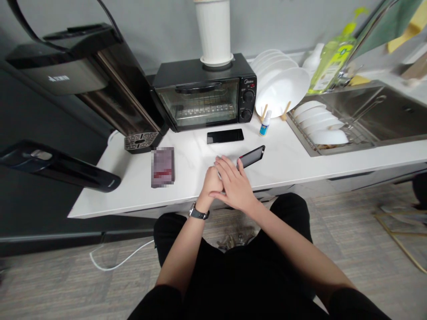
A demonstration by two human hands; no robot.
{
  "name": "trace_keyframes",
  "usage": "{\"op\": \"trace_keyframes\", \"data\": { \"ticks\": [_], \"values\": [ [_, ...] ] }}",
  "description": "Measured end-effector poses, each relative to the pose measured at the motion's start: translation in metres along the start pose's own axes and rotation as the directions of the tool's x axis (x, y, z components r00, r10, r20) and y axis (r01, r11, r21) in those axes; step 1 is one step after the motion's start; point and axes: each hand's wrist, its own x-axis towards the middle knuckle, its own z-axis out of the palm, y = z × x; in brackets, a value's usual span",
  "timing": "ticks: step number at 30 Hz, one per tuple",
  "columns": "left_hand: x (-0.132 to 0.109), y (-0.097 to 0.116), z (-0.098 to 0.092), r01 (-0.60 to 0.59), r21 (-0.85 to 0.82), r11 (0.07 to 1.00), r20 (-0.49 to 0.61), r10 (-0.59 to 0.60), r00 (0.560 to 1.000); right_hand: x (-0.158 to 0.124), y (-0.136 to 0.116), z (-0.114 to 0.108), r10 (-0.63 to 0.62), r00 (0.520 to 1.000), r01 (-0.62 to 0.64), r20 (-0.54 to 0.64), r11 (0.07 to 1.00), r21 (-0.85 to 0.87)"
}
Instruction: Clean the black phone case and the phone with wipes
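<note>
My left hand (211, 181), with a dark-strapped watch (199, 211) on the wrist, is closed above the front of the white counter. My right hand (235, 186) lies across it, fingers stretched out and covering much of the left fingers. A small pale patch shows between the hands; I cannot make out what it is. Just beyond the right little finger is a dark, flat device (252, 156) with a red spot at its near end. A black phone (225, 136) lies flat farther back. To the left of my hands sits a blurred purplish packet (163, 167).
A toaster oven (203, 100) carries a white pot (215, 33). On the left stand a black drinks machine (120, 89) and a dark cylinder (60, 166). To the right are a small spray bottle (265, 124), racked plates (283, 91), a sink (376, 111) with bowls, and green soap (333, 58).
</note>
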Motion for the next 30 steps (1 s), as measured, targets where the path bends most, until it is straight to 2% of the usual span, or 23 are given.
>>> {"op": "trace_keyframes", "data": {
  "ticks": [6, 12, 15, 17, 20, 23, 27, 30],
  "values": [
    [0.0, 0.003, 0.0, -0.045, 0.163, 0.986, 0.03, 0.04, 0.999, -0.011, 0.027, -0.008, -0.011, 1.0, 0.011, 0.006, 0.997, -0.075],
    [-0.002, 0.009, 0.001, -0.13, -0.021, 0.991, 0.011, 0.13, 0.991, -0.019, 0.083, -0.025, 0.146, 0.982, -0.164, -0.117, 0.974, -0.157],
    [-0.002, 0.009, 0.003, -0.112, -0.05, 0.992, -0.003, 0.112, 0.994, -0.024, 0.106, -0.036, 0.218, 0.965, -0.243, -0.147, 0.953, -0.181],
    [-0.002, 0.009, 0.003, -0.091, -0.045, 0.995, -0.001, 0.092, 0.996, -0.027, 0.112, -0.04, 0.242, 0.957, -0.27, -0.162, 0.946, -0.181],
    [-0.001, 0.009, 0.004, -0.092, -0.053, 0.994, -0.006, 0.092, 0.996, -0.027, 0.101, -0.035, 0.262, 0.942, -0.296, -0.208, 0.943, -0.153],
    [-0.001, 0.009, 0.003, -0.114, -0.072, 0.991, -0.007, 0.114, 0.993, -0.021, 0.071, -0.023, 0.261, 0.941, -0.287, -0.214, 0.953, -0.099],
    [-0.001, 0.0, 0.002, -0.036, -0.014, 0.999, 0.029, 0.036, 0.999, -0.009, 0.017, -0.002, 0.159, 0.982, -0.163, -0.105, 0.986, -0.033],
    [0.0, -0.007, 0.001, -0.018, -0.006, 1.0, 0.036, 0.018, 0.999, -0.003, -0.009, 0.007, 0.104, 0.994, -0.104, -0.044, 0.994, -0.013]
  ]
}}
